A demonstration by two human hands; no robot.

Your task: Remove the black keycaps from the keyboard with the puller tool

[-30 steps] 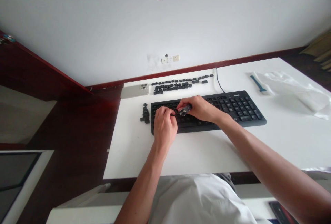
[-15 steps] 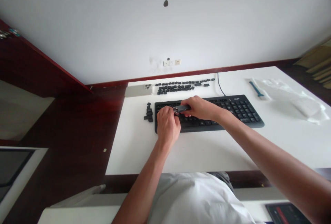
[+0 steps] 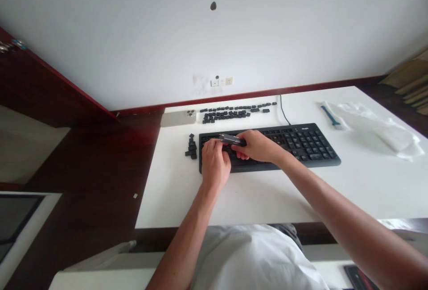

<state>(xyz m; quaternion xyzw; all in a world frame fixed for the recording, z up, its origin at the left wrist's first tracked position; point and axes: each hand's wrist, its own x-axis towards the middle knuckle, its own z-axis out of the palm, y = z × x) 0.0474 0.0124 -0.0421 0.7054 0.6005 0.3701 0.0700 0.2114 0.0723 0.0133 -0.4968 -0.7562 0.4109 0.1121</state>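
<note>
A black keyboard (image 3: 310, 142) lies on the white table. In my right hand (image 3: 256, 145) is a slim dark grey hand tool (image 3: 234, 140) with a metal tip, held just above the keyboard's left half and pointing left. I cannot make out its exact kind. My left hand (image 3: 216, 160) rests on the keyboard's left end, fingers bent over the keys and thumb apart, close to the tool's tip. Loose black keycaps (image 3: 227, 113) lie in rows behind the keyboard. A smaller cluster of keycaps (image 3: 191, 147) is to its left. The keys under my hands are hidden.
A phone (image 3: 178, 118) lies at the table's back left corner. On the right are a teal-handled brush (image 3: 330, 115) and a crumpled clear plastic bag (image 3: 397, 136). The keyboard's cable (image 3: 284, 110) runs to the back edge, below a wall socket (image 3: 222, 82).
The tool has tilted up and shifted slightly left, away from the keys. My right hand has turned a little with it. My left hand has stayed almost in place.
</note>
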